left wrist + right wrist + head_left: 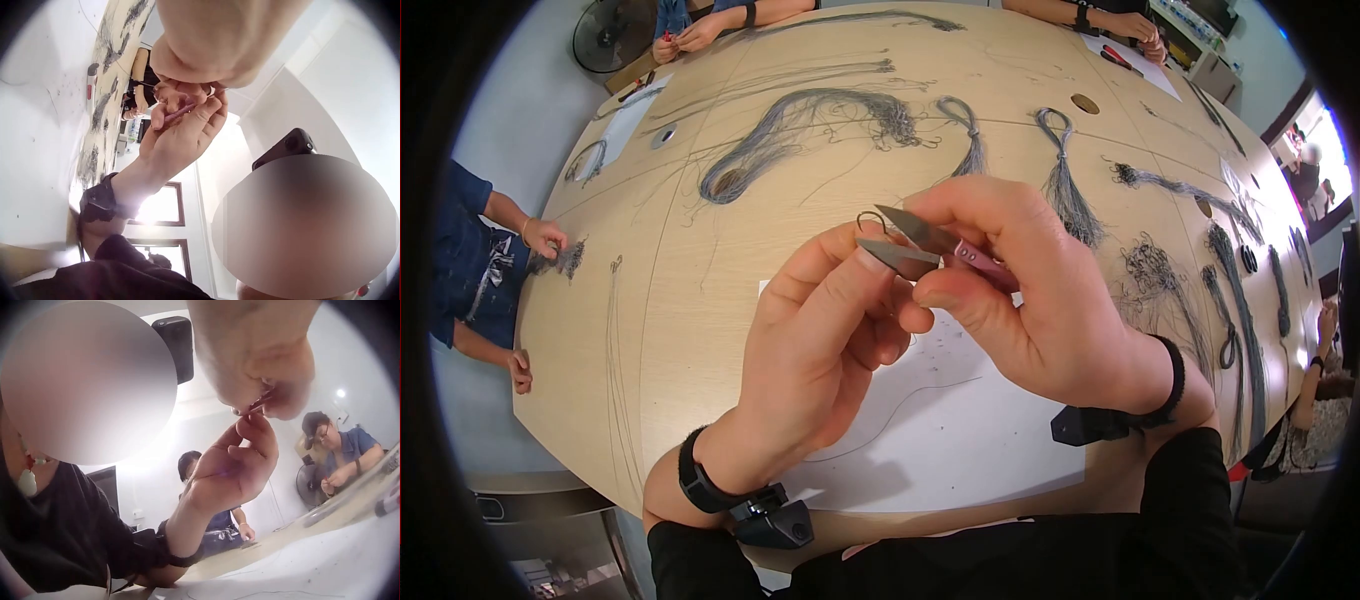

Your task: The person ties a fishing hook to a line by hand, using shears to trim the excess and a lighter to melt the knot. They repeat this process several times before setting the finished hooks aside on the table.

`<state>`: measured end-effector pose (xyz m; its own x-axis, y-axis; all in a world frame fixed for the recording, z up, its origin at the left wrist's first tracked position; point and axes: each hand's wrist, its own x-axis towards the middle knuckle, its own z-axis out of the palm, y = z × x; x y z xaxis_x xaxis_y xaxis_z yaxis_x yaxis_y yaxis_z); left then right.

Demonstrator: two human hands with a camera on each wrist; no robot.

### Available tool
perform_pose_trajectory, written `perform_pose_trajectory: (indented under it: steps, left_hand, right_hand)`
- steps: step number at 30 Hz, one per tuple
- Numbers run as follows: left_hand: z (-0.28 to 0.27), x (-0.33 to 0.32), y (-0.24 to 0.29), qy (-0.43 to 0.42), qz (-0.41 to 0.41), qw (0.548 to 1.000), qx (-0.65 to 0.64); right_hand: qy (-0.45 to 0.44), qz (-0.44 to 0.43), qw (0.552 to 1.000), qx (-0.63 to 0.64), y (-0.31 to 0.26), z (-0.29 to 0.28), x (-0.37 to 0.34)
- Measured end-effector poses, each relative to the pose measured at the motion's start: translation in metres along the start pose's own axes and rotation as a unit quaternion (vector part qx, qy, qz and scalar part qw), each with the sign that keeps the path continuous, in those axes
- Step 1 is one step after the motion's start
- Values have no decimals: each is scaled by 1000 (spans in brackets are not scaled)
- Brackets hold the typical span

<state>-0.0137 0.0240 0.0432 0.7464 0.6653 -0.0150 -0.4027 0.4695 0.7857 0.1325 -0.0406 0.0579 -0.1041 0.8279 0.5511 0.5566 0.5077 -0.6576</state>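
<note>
My right hand (1050, 300) holds small thread snips (980, 265) with pink handles and grey blades, which stand apart and point left. A thin dark wire-like loop (870, 213) rises at the fingertips of my left hand (805, 330), whose thumb and forefinger pinch it beside the blades. The lower blade overlaps the left thumb tip in the head view. Both hands are raised over a white paper sheet (1000, 440), on which lie a thin curved strand (900, 409) and small dark specks. In the left wrist view, a pink handle (180, 114) shows within the right hand.
Grey strand bundles (745, 160) spread over the wooden table (690, 290), several tied or looped (1060, 150). Tangled dark strands (1165, 285) lie to the right. Another person's hand (543, 237) is at the left edge; others work along the far side. Red-handled pliers (1115, 58) lie there.
</note>
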Motion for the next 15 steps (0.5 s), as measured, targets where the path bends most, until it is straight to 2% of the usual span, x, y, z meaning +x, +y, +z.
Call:
perform_pose_trajectory:
  steps: [2,4,8,10,15]
  left_hand:
    - [-1,-1,1,-25,2,1000,8]
    - [0,-2,1,-49,4,999,16]
    - [3,-4,2,-34,-22,999,22]
    - [3,-4,1,-35,-28,999,24]
    - [5,-5,1,-18,-32,999,28]
  right_hand:
    - [27,-15,999,-27,1,-1,1]
    - [32,-81,996,-26,4,-6,4]
    - [48,-80,994,-48,2,-10,5]
    - [-1,-56,996,-65,1,-12,5]
    - [-16,-4,999,-49,-4,-12,3]
